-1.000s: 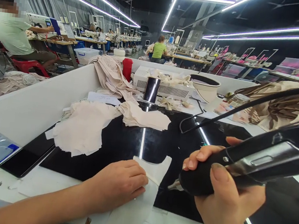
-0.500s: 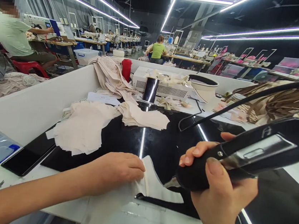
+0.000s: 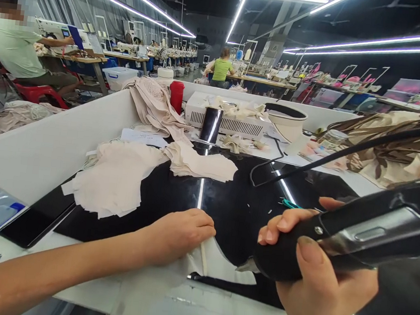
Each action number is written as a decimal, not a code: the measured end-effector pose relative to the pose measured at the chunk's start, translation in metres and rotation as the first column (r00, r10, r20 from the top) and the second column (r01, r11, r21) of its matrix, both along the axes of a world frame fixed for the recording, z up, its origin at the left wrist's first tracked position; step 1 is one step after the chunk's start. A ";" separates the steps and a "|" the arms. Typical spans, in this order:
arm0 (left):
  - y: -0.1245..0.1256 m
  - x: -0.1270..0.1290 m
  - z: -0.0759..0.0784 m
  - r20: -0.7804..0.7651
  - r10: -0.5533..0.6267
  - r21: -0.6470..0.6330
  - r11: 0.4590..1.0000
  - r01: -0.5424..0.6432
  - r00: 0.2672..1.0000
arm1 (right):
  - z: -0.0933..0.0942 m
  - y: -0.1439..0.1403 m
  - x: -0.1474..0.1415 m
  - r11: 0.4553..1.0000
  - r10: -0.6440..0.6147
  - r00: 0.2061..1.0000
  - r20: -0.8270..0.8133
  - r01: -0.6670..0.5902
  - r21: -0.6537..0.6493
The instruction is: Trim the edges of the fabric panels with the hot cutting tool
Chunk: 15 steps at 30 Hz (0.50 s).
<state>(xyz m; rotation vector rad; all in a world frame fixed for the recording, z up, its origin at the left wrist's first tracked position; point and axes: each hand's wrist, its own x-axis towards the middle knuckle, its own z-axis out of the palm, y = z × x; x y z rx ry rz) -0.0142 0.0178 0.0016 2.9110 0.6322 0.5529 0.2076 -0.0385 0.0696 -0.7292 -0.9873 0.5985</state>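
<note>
My right hand is wrapped round a black corded hand tool with a silvery plate on its side and a small pointed metal tip; its exact kind I cannot tell. That tip hangs by the curved edge of a pale fabric piece near the table's front. My left hand lies at the upper left corner of this piece, fingers closed on it. A narrow raised cream strip runs down the fabric below those fingers. The piece's left part drapes over the table edge.
Behind my left arm lie stacked cream fabric pieces and a second stack. A black phone-like slab is at left. Teal-handled scissors or snips lie behind the tool. The black cord loops across the black mat.
My left hand has slid slightly right and up, over the fabric's top corner. The tool in my right hand has moved right, its tip drawing back, and the teal-handled item has come into view.
</note>
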 end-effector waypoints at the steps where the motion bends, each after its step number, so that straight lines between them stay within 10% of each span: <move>1: 0.000 -0.002 -0.001 0.009 0.000 0.007 1.000 0.000 1.000 | -0.001 -0.001 0.001 1.000 0.001 1.000 0.007 -0.001 0.003; 15: -0.010 -0.020 -0.002 0.075 -0.005 0.027 1.000 0.003 0.997 | 0.004 -0.008 0.000 1.000 0.019 0.999 0.035 -0.019 0.001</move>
